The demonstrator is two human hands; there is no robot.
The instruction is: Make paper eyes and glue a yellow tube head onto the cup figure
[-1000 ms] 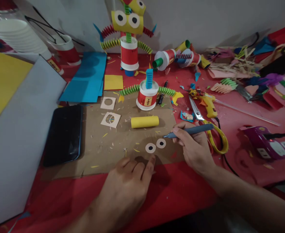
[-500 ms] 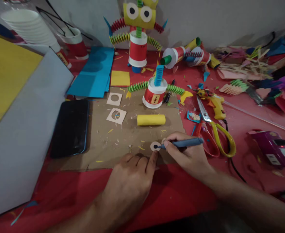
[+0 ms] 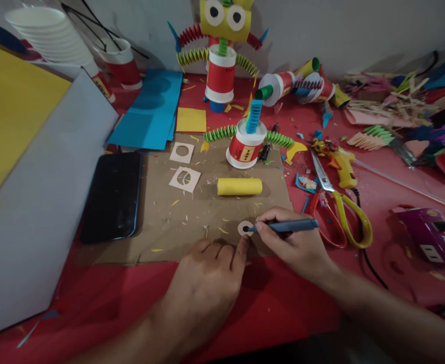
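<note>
My right hand (image 3: 296, 242) grips a blue-grey marker (image 3: 294, 225) between thumb and fingers. The marker's tip rests on the black spot in the middle of a small white paper circle (image 3: 241, 228). My left hand (image 3: 210, 275) lies palm down, its index fingertip pressing the circle's near edge and the other fingers bent. Both hands are over a brown cardboard sheet (image 3: 157, 212). Beyond them lies a yellow paper tube (image 3: 239, 186). Behind that stands a paper-cup figure (image 3: 245, 146) with green folded arms and a blue folded neck.
Two paper squares with round cut-outs (image 3: 185, 179) and a black phone (image 3: 112, 197) lie left. Scissors (image 3: 339, 212), a yellow glue gun (image 3: 345, 169) and a purple power box (image 3: 430, 235) are right. A finished-looking cup figure (image 3: 221, 76) stands behind.
The view has shifted slightly, so the things appear a little further right. The marker's tip stays at the black spot, and my left fingertip stays on the circle.
</note>
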